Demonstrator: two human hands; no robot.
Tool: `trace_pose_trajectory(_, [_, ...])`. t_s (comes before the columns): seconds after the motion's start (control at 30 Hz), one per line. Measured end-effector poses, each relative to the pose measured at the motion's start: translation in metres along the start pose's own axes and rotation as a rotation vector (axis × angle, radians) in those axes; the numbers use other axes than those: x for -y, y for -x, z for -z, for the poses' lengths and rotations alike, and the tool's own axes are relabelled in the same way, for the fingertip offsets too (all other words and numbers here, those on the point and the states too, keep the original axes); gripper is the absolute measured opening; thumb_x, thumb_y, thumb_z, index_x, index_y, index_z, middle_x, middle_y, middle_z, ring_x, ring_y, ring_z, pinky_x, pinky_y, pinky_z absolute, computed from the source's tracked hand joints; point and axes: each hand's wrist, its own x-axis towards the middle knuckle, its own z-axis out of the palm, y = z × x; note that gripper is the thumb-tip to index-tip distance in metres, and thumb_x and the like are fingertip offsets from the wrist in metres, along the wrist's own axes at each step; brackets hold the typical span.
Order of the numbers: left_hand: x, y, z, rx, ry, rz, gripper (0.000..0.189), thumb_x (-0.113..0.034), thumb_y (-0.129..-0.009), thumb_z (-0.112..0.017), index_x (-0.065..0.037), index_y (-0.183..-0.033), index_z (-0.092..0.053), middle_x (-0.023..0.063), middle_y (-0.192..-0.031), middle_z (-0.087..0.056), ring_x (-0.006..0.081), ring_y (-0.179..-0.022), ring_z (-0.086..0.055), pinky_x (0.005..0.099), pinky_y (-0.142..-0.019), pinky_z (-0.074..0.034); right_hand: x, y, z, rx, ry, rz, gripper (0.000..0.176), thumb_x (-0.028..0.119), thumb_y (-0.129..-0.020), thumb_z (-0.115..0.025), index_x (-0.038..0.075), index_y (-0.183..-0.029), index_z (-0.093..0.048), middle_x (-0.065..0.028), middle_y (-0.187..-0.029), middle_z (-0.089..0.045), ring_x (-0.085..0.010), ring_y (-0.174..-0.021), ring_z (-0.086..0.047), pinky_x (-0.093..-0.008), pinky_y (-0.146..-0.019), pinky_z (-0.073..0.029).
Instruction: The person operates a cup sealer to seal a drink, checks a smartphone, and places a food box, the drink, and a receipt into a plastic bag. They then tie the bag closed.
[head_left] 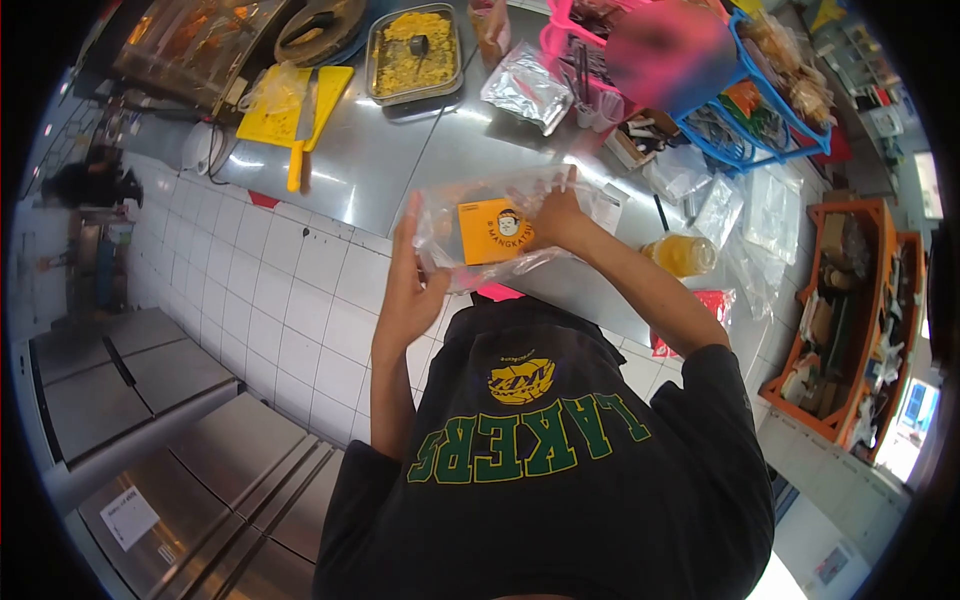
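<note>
A clear plastic bag [445, 225] lies across the front edge of the steel counter, with an orange box [485, 232] bearing a face logo in or under its film. My left hand [412, 285] holds the bag's left side, thumb and fingers on either side of the plastic. On the right, my right hand [558, 213] reaches over the box's right end, its fingers partly covered by the film; whether they grip the box or the bag is unclear.
A knife [297, 165] rests on a yellow cutting board [325, 97] at the back left. Behind are a glass tray of yellow food [380, 60] and blue basket [780, 155]. A yellow drink cup [682, 256] lies right of my right forearm.
</note>
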Motion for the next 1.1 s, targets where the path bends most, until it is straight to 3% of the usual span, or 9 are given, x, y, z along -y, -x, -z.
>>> trace_pose_trajectory(0.23, [-0.013,-0.012,0.005,-0.105,-0.019,0.042,0.085,0.014,-0.076,-0.045,-0.007,-0.155,-0.019,0.014,-0.16,-0.02,0.0267,-0.136,-0.04,0.0336,-0.1,-0.046,-0.076,0.12,0.105,-0.514,-1.234,0.516,0.034,0.032,-0.102,-0.049,0.008,-0.122,-0.061,-0.0076,-0.105,-0.067,-0.0151,-0.097,-0.063,-0.0302,-0.084,-0.05])
trace_pose_trajectory(0.4, [-0.004,-0.013,-0.007,-0.18,0.055,-0.017,0.082,0.012,-0.081,-0.042,-0.011,-0.156,-0.018,0.0181,-0.155,-0.027,0.026,-0.129,-0.047,0.0315,-0.095,-0.049,-0.109,0.109,0.01,-0.595,-1.278,-0.321,0.038,0.038,-0.1,-0.051,0.002,-0.094,-0.062,-0.0073,-0.075,-0.064,-0.0148,-0.071,-0.062,-0.0327,-0.067,-0.05])
trace_pose_trajectory(0.47, [-0.002,-0.015,-0.01,-0.182,0.065,-0.002,0.083,0.013,-0.08,-0.044,-0.01,-0.155,-0.018,0.0192,-0.154,-0.027,0.0266,-0.131,-0.044,0.0312,-0.096,-0.048,-0.085,0.097,-0.062,-0.543,-1.054,-0.403,0.038,0.038,-0.098,-0.053,0.0,-0.098,-0.058,-0.0122,-0.07,-0.063,-0.0189,-0.068,-0.063,-0.0354,-0.065,-0.05])
trace_pose_trajectory(0.53, [-0.002,-0.015,-0.01,-0.17,0.064,-0.027,0.084,0.013,-0.079,-0.046,-0.009,-0.155,-0.018,0.0201,-0.155,-0.025,0.0277,-0.134,-0.041,0.0332,-0.102,-0.044,-0.062,0.101,-0.104,-0.509,-1.054,-0.405,0.032,0.032,-0.096,-0.055,0.001,-0.106,-0.054,-0.0278,-0.088,-0.065,-0.0467,-0.086,-0.063,-0.0515,-0.079,-0.049])
trace_pose_trajectory(0.63, [-0.007,-0.017,-0.013,-0.167,0.051,-0.007,0.085,0.014,-0.079,-0.047,-0.009,-0.155,-0.017,0.0206,-0.156,-0.023,0.0286,-0.135,-0.04,0.0354,-0.107,-0.04,-0.042,0.098,-0.15,-0.612,-1.118,-0.51,0.034,0.029,-0.095,-0.056,0.0,-0.111,-0.049,-0.0309,-0.089,-0.064,-0.0495,-0.09,-0.062,-0.0527,-0.083,-0.047])
trace_pose_trajectory(0.87, [-0.011,-0.012,-0.024,-0.206,0.0,0.023,0.076,0.013,-0.081,-0.048,-0.006,-0.15,-0.022,0.0205,-0.153,-0.026,0.0266,-0.127,-0.045,0.0367,-0.105,-0.04,-0.045,0.118,-0.128,-0.216,-1.536,-0.72,0.038,0.027,-0.092,-0.06,0.002,-0.117,-0.048,-0.0198,-0.086,-0.066,-0.0293,-0.072,-0.068,-0.0387,-0.063,-0.055])
trace_pose_trajectory(0.93, [-0.008,-0.004,-0.03,-0.582,-0.166,-0.16,0.057,0.008,-0.082,-0.055,-0.006,-0.132,-0.031,0.0202,-0.14,-0.037,0.0246,-0.108,-0.054,0.038,-0.093,-0.045,-0.045,0.116,-0.132,-0.191,-1.698,-0.684,0.04,0.026,-0.092,-0.063,0.004,-0.121,-0.047,-0.0117,-0.084,-0.065,-0.0171,-0.065,-0.065,-0.0299,-0.056,-0.054])
trace_pose_trajectory(1.03, [-0.008,0.023,-0.037,-0.569,-0.413,-0.532,0.051,0.004,-0.081,-0.061,-0.007,-0.12,-0.031,0.0191,-0.126,-0.042,0.0237,-0.094,-0.052,0.0379,-0.085,-0.043,-0.04,0.107,-0.144,-0.172,-1.874,-0.585,0.037,0.024,-0.091,-0.065,0.003,-0.118,-0.051,-0.008,-0.084,-0.065,-0.0163,-0.066,-0.065,-0.0302,-0.059,-0.055])
trace_pose_trajectory(1.1, [-0.015,0.037,-0.071,-0.227,-0.259,-0.424,0.032,0.003,-0.082,-0.061,-0.003,-0.11,-0.046,0.0155,-0.105,-0.053,0.0257,-0.094,-0.053,0.0368,-0.085,-0.043,-0.038,0.093,-0.16,-0.183,-1.915,-0.546,0.033,0.022,-0.092,-0.065,0.005,-0.117,-0.053,-0.0079,-0.085,-0.065,-0.0167,-0.068,-0.066,-0.0302,-0.062,-0.055])
